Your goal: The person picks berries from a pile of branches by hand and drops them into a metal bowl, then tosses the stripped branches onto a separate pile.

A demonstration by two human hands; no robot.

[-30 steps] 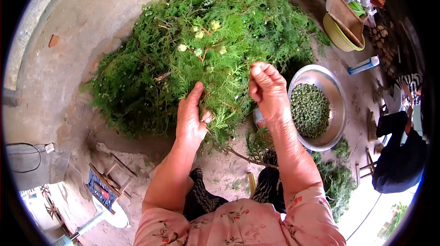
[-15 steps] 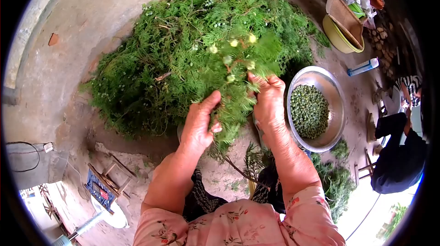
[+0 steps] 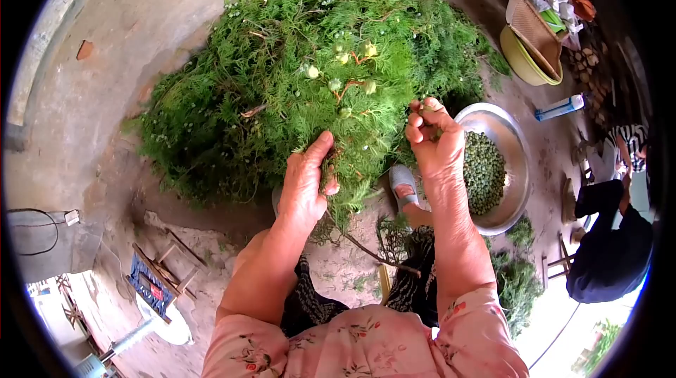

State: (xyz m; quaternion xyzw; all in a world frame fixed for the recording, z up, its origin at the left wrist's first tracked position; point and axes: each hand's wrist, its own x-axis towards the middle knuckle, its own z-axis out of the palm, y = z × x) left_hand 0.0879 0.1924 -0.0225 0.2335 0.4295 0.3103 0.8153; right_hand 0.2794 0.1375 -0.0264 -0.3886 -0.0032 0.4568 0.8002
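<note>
Grasping, centre of frame: left hand (image 3: pixel 306 181), clenched around the lower part of a feathery green branch (image 3: pixel 352 121) that bears pale round cones near its tip. The branch rises from the fist toward upper centre, and its thin brown stem trails down to lower centre.

Right hand (image 3: pixel 436 142), right of centre: fingertips pinched tightly together beside the branch's right edge and over the left rim of the bowl. Whatever they pinch is too small to tell.

Round shiny metal bowl (image 3: pixel 501 126), right of centre: on the ground, part filled with small dark-green round cones (image 3: pixel 482 174).

Large heap of cut green foliage (image 3: pixel 267 75), upper centre: on the grey concrete floor (image 3: pixel 98 75), behind both hands.

Grey slip-on shoe (image 3: pixel 405 184): just left of the bowl.

Woven brown basket (image 3: pixel 535 22) and yellow-green plastic basin (image 3: pixel 521 61), upper right: touching.

Blue-and-white bottle (image 3: pixel 560 107): lying near the bowl.

Small wooden stool (image 3: pixel 165 272), lower left.

Another person in dark clothing (image 3: pixel 609 251), right edge, well apart.
</note>
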